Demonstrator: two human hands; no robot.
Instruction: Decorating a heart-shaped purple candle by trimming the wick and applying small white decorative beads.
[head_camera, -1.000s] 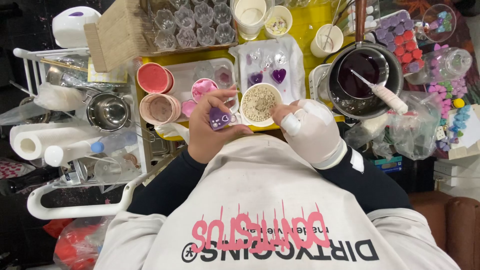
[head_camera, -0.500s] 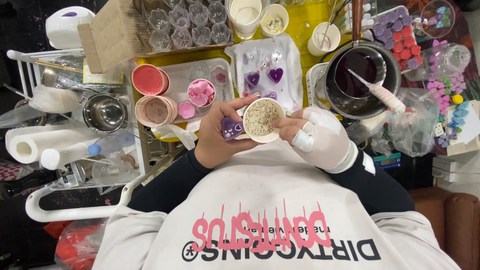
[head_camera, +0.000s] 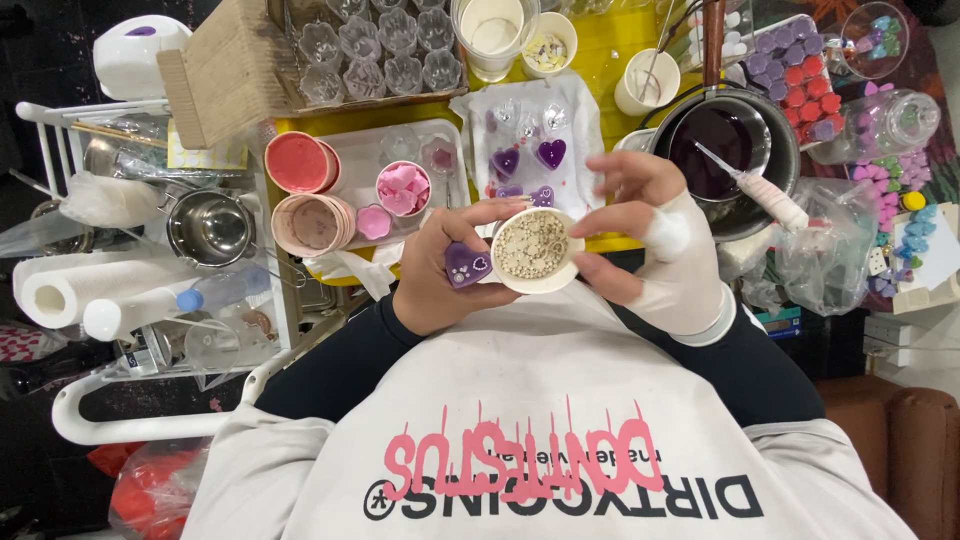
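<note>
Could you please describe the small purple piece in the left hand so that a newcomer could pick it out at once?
Start at the big dark pot of purple liquid, then move down-left to the round white cup of pale beads. Pressed beside it, in the left hand, is the purple heart piece. Unlike the purple hearts on the plastic sheet, it carries tiny white hearts.

Whoever's at the bench has on a loose off-white top with pink drippy lettering over black block print and a small round black logo. Long black sleeves underneath run down to both wrists. The right hand (head_camera: 660, 255) is wrapped in white bandage across palm and thumb; the left hand (head_camera: 450, 265) is bare.
</note>
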